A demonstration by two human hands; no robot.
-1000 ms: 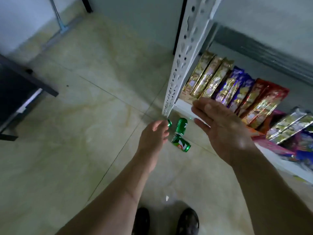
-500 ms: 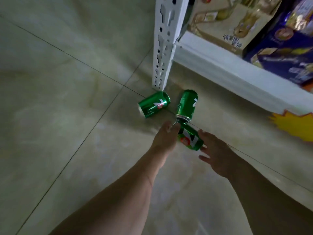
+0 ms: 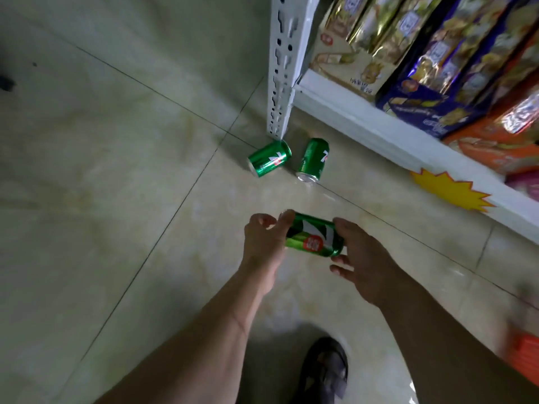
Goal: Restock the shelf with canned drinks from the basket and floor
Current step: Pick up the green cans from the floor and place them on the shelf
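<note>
Nearest to you, at the bottom of the view, one dark shoe (image 3: 325,371) stands on the pale tiled floor (image 3: 102,199), and both your bare forearms reach forward from there. At the right edge a blurred orange object (image 3: 526,357) shows, too unclear to name.

Above the floor, between your two hands, you hold a green can (image 3: 315,239) lying on its side, with a red round mark facing up. Your left hand (image 3: 262,243) takes its left end: the fingers are curled and the tips touch the rim of the can. Your right hand (image 3: 364,258) takes the right end, with the thumb on the upper side and the fingers bent under and beside the can. So both hands grip the same can, and it does not touch the floor.

Farther away, two more green cans lie on the tiles. The left can (image 3: 269,158) lies just at the foot of the white perforated post (image 3: 283,68) of the shelf. The right can (image 3: 313,160) lies near it, with its silver end toward you; the two are close but apart.

Behind them, the white bottom shelf board (image 3: 379,132) carries gold, purple and orange snack packages (image 3: 423,68), and a yellow star-shaped sticker (image 3: 449,189) sits on its front edge.
</note>
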